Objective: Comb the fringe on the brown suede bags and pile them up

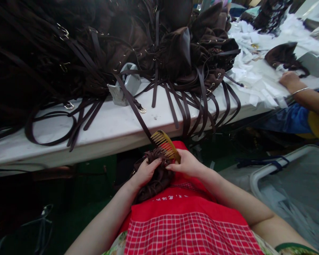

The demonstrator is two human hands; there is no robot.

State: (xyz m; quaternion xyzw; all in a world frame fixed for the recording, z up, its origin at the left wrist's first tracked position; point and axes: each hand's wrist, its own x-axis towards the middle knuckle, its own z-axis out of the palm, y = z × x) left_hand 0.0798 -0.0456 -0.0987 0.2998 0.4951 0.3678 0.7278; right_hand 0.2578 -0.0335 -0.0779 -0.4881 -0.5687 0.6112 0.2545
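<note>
Dark brown soft gathered fabric bag (155, 182) is in the wearer's lap, just below the near edge of the long white-topped table (106, 122), w/ its ruffled part bunched on top. L hand (145, 172) is closed on it, thumb pressed over the gathers. R hand (187, 163) grips one end of the amber-yellow curved wide-tooth comb (170, 143), fingers narrow around it; teeth point L, lower ones over/against the gathers, upper end out past the bag. Flat dark brown strap (141, 124) slants from tabletop down to the bag area; can't tell if it's attached. Writing: red apron w/ white-check lower panel (191, 230) has a line of small white Chinese-type chars. across the red part, partly lost in a fold, too small to read for sure. Small dark mark on tabletop, also unreadable. No. of dark brown bags w/ straps & metal buckles (172, 53) heaped along the table, strap ends hanging over the edge; grey blocky object (130, 86) sits amongst them. Far R: co-worker's hand w/ silver-coloured bangle (289, 78) at another brown bag (283, 56), nr loose white scraps (263, 83).
</note>
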